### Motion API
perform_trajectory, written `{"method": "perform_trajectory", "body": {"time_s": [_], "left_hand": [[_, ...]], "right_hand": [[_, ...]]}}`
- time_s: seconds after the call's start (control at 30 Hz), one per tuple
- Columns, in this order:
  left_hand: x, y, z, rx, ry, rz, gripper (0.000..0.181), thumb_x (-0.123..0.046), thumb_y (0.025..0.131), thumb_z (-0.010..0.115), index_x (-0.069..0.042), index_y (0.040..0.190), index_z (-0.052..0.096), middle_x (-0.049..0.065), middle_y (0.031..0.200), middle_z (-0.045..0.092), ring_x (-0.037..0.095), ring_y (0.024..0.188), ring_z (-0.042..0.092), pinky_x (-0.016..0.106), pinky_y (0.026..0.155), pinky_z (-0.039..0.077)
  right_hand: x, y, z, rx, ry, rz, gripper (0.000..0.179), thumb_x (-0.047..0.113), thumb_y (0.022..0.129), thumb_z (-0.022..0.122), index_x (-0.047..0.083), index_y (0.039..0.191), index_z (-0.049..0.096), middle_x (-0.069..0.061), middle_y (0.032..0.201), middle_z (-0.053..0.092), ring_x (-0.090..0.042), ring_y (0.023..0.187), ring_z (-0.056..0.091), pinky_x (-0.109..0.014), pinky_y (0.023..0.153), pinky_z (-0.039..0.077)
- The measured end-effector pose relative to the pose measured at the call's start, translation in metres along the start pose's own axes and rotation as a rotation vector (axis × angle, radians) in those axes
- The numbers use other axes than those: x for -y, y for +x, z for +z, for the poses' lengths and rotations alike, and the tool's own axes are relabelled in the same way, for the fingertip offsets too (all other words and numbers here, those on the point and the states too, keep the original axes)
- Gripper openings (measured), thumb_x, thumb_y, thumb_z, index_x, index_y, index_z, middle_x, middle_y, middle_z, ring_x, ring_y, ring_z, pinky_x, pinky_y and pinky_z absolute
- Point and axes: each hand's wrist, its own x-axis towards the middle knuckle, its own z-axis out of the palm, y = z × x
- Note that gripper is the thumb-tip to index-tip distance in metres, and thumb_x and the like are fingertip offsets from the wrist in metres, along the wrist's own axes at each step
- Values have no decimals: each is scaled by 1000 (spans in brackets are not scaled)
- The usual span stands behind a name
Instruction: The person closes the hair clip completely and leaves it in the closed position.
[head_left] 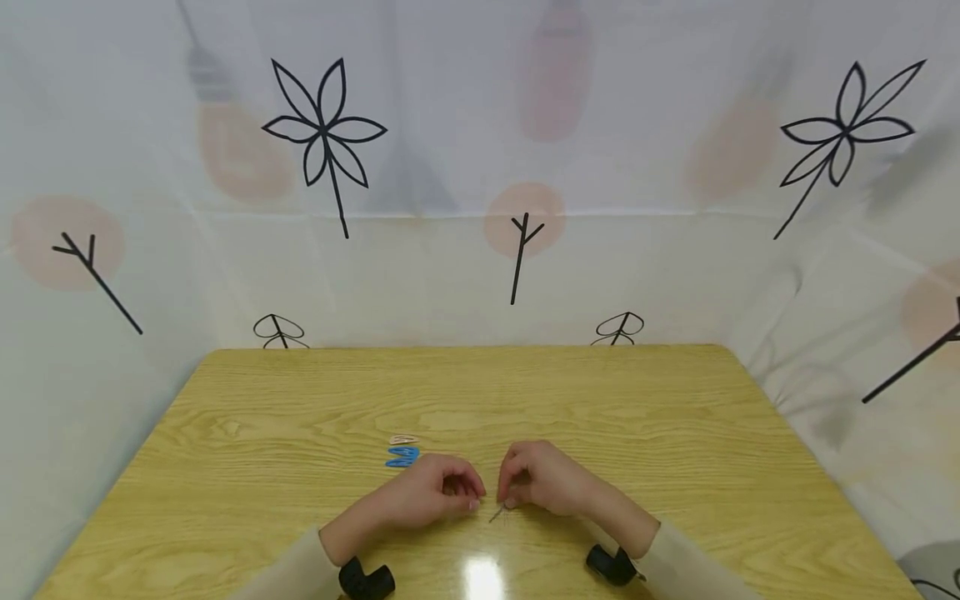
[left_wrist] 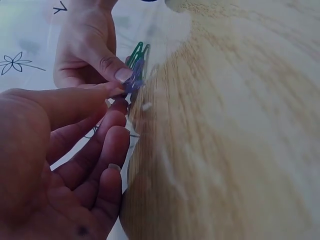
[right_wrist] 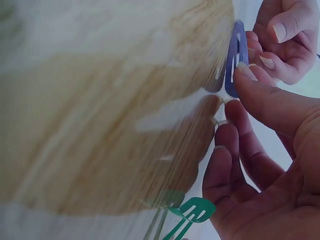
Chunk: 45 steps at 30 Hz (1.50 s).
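Observation:
My right hand (head_left: 551,479) pinches a purple snap hair clip (right_wrist: 230,65) between thumb and fingers, low over the wooden table (head_left: 300,400). In the head view this clip shows only as a thin greyish sliver by the fingertips. Facing it, with a small gap between, is my left hand (head_left: 431,492), its fingers loosely bent and holding nothing. Green hair clips (right_wrist: 200,207) lie on the table close under the right hand, which hides them from the head view. Beyond the left hand lie blue hair clips (head_left: 402,457) and a pale pinkish clip (head_left: 403,439).
A pale cloth (head_left: 442,275) printed with black flowers and twigs hangs behind and beside the table. Both wrists carry black cameras. Light glares off the table near its front edge.

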Motion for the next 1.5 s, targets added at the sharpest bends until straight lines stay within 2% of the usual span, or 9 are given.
{"method": "perform_trajectory", "body": {"time_s": [0.33, 0.6, 0.8, 0.93, 1.07, 1.3, 1.5], "left_hand": [[-1, 0, 0, 15, 29, 16, 8, -13, 92, 72, -11, 100, 72, -8, 90, 68, 5, 77, 61, 24, 69, 51], [1, -1, -2, 22, 3, 2, 9, -14, 94, 71, -12, 103, 72, -7, 91, 69, 8, 77, 62, 25, 69, 51], [0, 0, -3, 12, 3, -4, 10, -13, 94, 70, -12, 104, 72, -6, 89, 69, 9, 77, 63, 26, 69, 51], [-2, 0, -5, -15, 16, -21, 9, -11, 95, 69, -12, 103, 72, -4, 88, 69, 10, 79, 63, 26, 71, 51], [-5, 0, -7, -58, 53, -31, 8, -12, 95, 69, -14, 101, 73, -5, 87, 69, 9, 79, 63, 26, 71, 50], [-5, -1, -10, -127, 84, -10, 5, -18, 96, 69, -18, 96, 74, -7, 85, 68, 10, 77, 62, 27, 67, 50], [-4, -1, -11, -187, 98, -28, 8, -21, 97, 67, -22, 93, 74, -5, 83, 69, 10, 70, 60, 27, 62, 49]], "right_hand": [[0, 0, 3, -27, -38, 27, 14, 7, 88, 76, 19, 82, 71, 14, 86, 61, -2, 82, 57, -25, 76, 49], [0, 2, 6, -62, -14, 57, 5, 12, 92, 72, 12, 88, 70, 13, 85, 64, -3, 80, 58, -25, 73, 49], [4, 3, 8, -113, 13, 78, 6, 12, 94, 70, 14, 89, 70, 11, 85, 65, -4, 79, 58, -26, 72, 49], [5, 3, 10, -151, 34, 90, 9, 11, 94, 69, 18, 89, 70, 12, 85, 65, -6, 79, 59, -26, 71, 50], [5, 4, 11, -191, 58, 85, 7, 11, 94, 69, 15, 89, 70, 11, 86, 65, -7, 79, 60, -27, 70, 51], [10, 6, 14, -239, 148, 84, 11, 5, 94, 69, 15, 91, 69, 9, 90, 67, -12, 84, 62, -27, 72, 51], [14, 5, 15, -259, 223, 115, 6, 9, 93, 70, 14, 95, 70, 0, 92, 68, -14, 83, 63, -26, 68, 51]]}}
